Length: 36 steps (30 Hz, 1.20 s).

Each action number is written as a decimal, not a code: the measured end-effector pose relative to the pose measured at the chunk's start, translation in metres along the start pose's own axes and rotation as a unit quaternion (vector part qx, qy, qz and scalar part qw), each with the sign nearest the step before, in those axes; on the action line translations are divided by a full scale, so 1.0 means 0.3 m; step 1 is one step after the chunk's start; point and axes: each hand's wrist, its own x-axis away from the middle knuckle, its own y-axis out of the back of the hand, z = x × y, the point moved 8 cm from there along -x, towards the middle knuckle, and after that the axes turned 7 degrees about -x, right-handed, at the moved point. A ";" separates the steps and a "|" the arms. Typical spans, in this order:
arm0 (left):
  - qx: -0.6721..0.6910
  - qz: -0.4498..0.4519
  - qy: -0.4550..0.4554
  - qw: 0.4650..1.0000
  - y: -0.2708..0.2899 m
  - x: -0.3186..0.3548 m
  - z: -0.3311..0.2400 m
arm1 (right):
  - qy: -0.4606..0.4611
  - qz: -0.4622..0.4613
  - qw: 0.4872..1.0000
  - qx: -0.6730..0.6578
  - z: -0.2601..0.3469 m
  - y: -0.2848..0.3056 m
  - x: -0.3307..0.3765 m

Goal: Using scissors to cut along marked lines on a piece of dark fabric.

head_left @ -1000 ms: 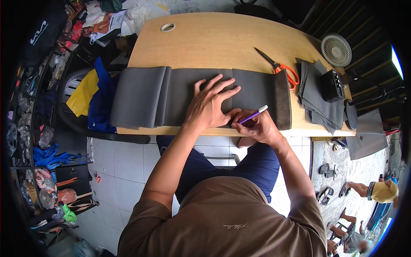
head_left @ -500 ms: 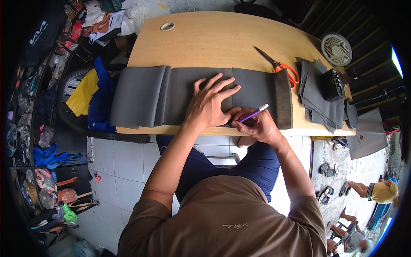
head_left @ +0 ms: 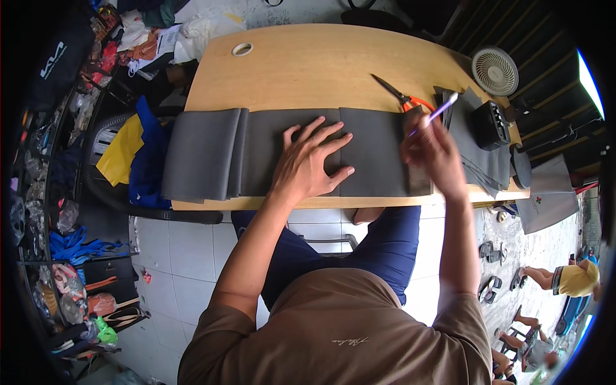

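A long strip of dark grey sheet material (head_left: 375, 151) lies along the table's near edge, its left part folded in layers. My left hand (head_left: 311, 154) rests on the strip with fingers spread, the thumb pointing toward a thin line across it. Over the strip's right end, above a dark brown bar (head_left: 419, 181), my right hand (head_left: 436, 154) is lifted and slightly blurred. Held in its fingers is a purple pen (head_left: 443, 110) with a white end pointing up and away. Just beyond that hand lie scissors (head_left: 398, 92) with orange handles, partly covered by it.
On the wooden table (head_left: 289, 64) sit a tape roll (head_left: 242, 49) at far left, and a stack of dark sheets (head_left: 484, 167) with a black holder (head_left: 493, 125) at right. A fan (head_left: 495, 72) stands behind. Yellow and blue cloth (head_left: 122, 151) hangs at the left.
My right hand has moved right and away from beside my left thumb, carrying the pen toward the scissors. My left hand stays on the strip; its thumb now points out to the right.
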 end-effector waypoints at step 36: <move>0.117 -0.174 -0.017 0.978 0.087 -0.002 0.013 | 0.145 0.009 0.911 0.385 -0.131 -0.270 -0.096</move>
